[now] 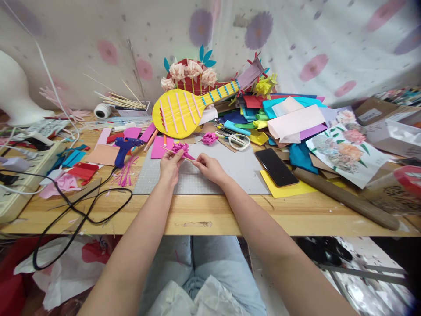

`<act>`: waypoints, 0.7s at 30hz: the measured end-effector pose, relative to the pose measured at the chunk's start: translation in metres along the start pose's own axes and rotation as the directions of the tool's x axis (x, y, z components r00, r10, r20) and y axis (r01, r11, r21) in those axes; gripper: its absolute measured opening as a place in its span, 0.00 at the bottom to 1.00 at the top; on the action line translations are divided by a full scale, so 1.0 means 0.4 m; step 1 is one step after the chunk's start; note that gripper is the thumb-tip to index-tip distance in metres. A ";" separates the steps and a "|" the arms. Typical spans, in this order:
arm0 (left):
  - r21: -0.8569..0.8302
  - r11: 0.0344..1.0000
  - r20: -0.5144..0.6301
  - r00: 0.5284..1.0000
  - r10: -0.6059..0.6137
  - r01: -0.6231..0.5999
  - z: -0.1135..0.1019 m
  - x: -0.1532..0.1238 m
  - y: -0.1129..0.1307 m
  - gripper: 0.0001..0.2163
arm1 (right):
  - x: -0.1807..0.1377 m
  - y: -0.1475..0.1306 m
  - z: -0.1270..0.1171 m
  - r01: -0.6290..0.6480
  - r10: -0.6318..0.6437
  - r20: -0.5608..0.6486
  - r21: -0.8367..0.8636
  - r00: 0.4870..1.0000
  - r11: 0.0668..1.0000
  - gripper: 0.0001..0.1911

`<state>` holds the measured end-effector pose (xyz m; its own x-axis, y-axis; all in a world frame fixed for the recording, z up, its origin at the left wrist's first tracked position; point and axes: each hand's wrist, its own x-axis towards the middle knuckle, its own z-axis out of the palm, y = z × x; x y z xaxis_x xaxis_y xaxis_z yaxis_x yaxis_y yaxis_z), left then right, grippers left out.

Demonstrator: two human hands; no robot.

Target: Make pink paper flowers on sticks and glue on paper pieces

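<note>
Over the grey cutting mat (pixel 237 180), my left hand (pixel 171 167) is closed, pinching a ruffled magenta paper flower (pixel 180 147). A thin wooden stick (pixel 167 149) pokes out beside it at the upper left. My right hand (pixel 210 167) is closed too, its fingertips on the tapering end of a magenta paper strip (pixel 188 156) that runs from the flower; whether they also grip the stick I cannot tell. Just beyond the hands lies a second magenta paper flower (pixel 209 138). White-handled scissors (pixel 239 141) rest to its right.
A yellow paper lute (pixel 179 115) leans at the back. On the left are a blue glue gun (pixel 124 149) with a looping black cord, and a power strip (pixel 29 184). Rightward lie a phone (pixel 275 166), a wooden rod (pixel 345 199), a flower picture (pixel 348 151) and piled coloured paper (pixel 296 120).
</note>
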<state>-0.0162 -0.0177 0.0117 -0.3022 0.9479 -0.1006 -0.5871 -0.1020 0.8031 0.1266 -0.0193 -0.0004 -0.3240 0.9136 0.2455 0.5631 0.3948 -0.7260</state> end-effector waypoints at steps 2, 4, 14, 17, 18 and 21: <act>-0.005 1.000 0.008 1.000 -0.001 0.001 0.001 -0.002 0.001 0.15 | 0.001 0.002 -0.002 -0.005 0.005 -0.005 0.013 1.000 1.000 0.12; -0.009 1.000 0.001 1.000 0.013 -0.013 0.002 -0.005 0.002 0.16 | 0.002 0.004 -0.004 -0.017 0.017 -0.011 0.025 1.000 1.000 0.12; 0.095 0.975 0.009 0.980 0.200 -0.200 -0.006 -0.001 -0.010 0.19 | 0.003 0.007 -0.009 -0.049 0.049 0.012 0.005 0.999 0.999 0.13; 0.073 0.984 -0.008 0.986 0.165 -0.164 -0.005 -0.001 -0.006 0.19 | 0.002 0.005 -0.011 -0.061 0.061 0.019 -0.005 0.998 0.998 0.13; 0.054 0.989 -0.018 0.990 0.138 -0.137 -0.004 -0.001 -0.004 0.19 | 0.002 0.005 -0.012 -0.064 0.064 0.021 -0.005 0.998 0.998 0.13; 0.009 0.998 -0.044 0.998 0.055 -0.054 -0.001 -0.001 0.002 0.19 | 0.003 0.003 -0.013 -0.065 0.065 0.030 -0.011 0.997 0.998 0.14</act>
<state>-0.0169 -0.0181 0.0120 -0.3668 0.9266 -0.0826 -0.5629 -0.1504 0.8127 0.1310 -0.0174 0.0024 -0.3089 0.9342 0.1785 0.5914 0.3356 -0.7332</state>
